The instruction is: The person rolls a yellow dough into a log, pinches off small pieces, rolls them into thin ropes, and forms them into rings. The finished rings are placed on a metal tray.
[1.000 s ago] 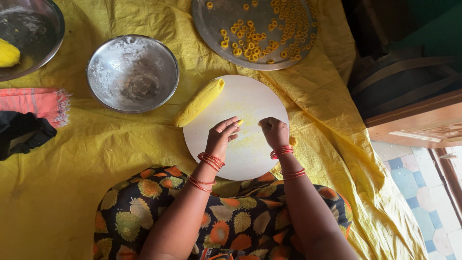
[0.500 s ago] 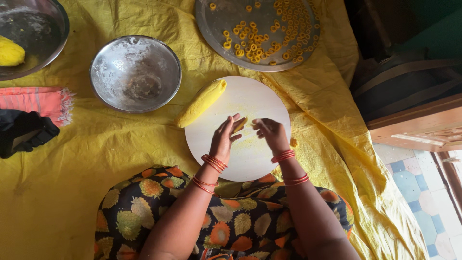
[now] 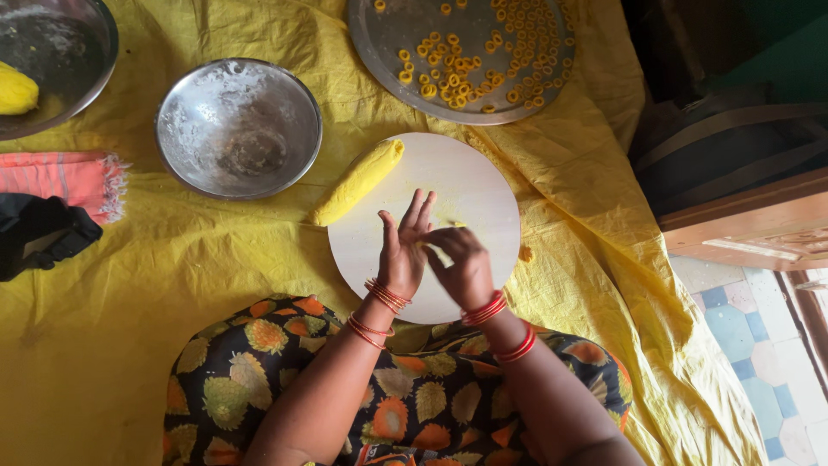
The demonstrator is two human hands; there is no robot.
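Note:
My left hand and my right hand are pressed together above the round white board. The left hand's fingers are straight, and the right hand's fingers curl against its palm. A small bit of yellow dough shows between them. A log of yellow dough lies slanted across the board's left edge, apart from both hands. Beyond the board is a steel tray holding several small yellow dough rings.
A floury steel bowl stands left of the board. Another steel bowl at the top left holds a yellow dough lump. A pink cloth and a black item lie on the yellow sheet. A dough crumb sits by the board's right edge.
My hands have come together from slightly apart and now press palm to palm over the board. The view has shifted a little. The dough log, bowls and tray have not moved.

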